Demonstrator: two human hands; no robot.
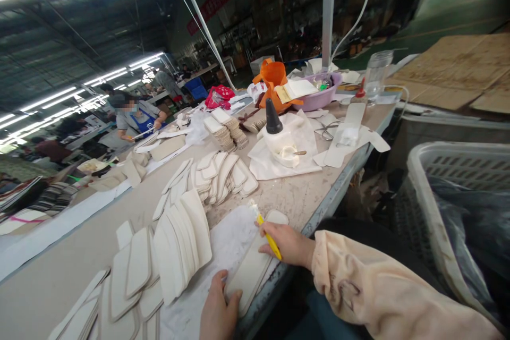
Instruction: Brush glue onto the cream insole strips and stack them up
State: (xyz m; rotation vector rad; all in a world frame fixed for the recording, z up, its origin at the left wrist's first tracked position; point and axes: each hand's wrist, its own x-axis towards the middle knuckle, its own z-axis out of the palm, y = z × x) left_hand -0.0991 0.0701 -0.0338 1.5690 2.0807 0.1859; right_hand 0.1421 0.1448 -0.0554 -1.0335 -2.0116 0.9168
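A yellow-handled brush [272, 246] is gripped in my right hand [292, 245], its bristles coated with something whitish. Below it, a long pale panel with rounded ends [249, 272] lies slantwise along the table's near edge. My left hand [220, 308] holds the panel's near end between thumb and fingers. White cloth or paper [233, 231] is spread under the panel. Just left of my hands stands a fanned stack of pale curved panels [181, 247], with more rounded panels [129, 273] beside it. Several smaller pieces [223, 175] are piled farther back.
A white container with a black cone [273, 119] sits on a white sheet. Behind it are an orange bag [273, 77] and a purple basin [319, 100]. Scissors [326, 130] and a glass jar [376, 79] lie rightward. A grey basket [416, 170] stands right; another person [137, 117] works far left.
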